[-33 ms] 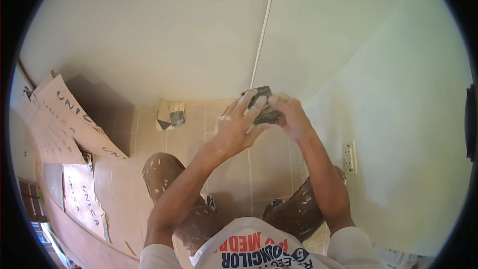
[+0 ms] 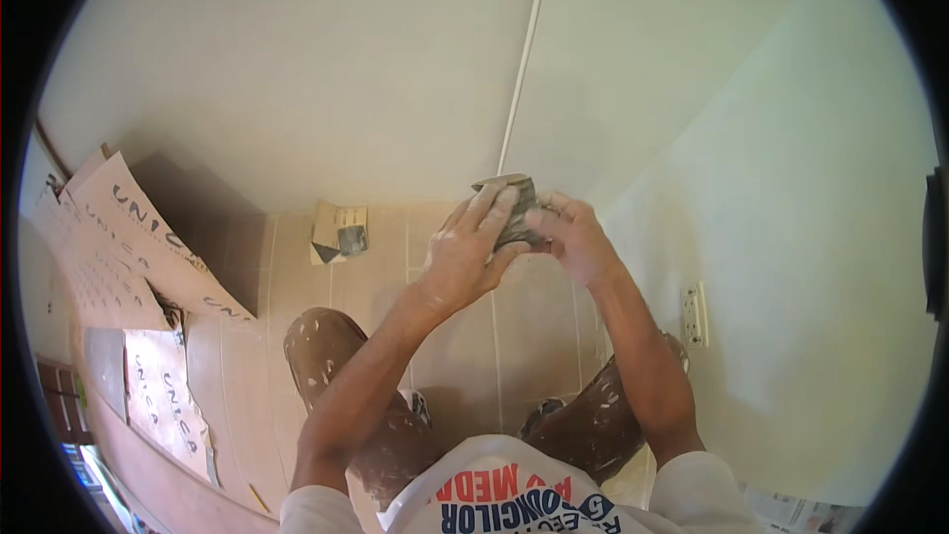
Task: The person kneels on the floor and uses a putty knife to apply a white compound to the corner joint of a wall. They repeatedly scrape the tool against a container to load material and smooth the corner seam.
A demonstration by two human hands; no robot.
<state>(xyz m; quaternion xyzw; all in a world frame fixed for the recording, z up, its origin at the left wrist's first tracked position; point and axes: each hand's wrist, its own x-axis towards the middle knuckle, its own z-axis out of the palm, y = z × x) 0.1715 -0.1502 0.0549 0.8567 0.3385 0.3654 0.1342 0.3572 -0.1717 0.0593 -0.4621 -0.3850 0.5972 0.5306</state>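
A worn grey-black piece of sandpaper (image 2: 518,225) is held up in front of the wall, above the tiled floor. My left hand (image 2: 463,255) grips it from the left, with dusty fingers laid across its face and the thumb along its lower edge. At its right edge, the bent fingers of my right hand (image 2: 575,240) close on the sheet, slightly blurred. Both hands carry pale dust. Another folded sandpaper piece (image 2: 339,229), tan-backed with dark grit showing, lies on the floor by the wall, to the left of my hands.
A thin white trunking strip (image 2: 524,69) runs down the wall (image 2: 346,69). To the right is a wall socket (image 2: 695,316). Cardboard sheets (image 2: 129,237) lean at the left, and a pencil-like stick (image 2: 258,496) lies below them. My paint-spotted knees (image 2: 331,361) flank the tiled floor (image 2: 455,356).
The sandpaper has tilted, so its face looks lighter and narrower. My right hand's fingers have shifted along its right edge. My left hand stays nearly in place.
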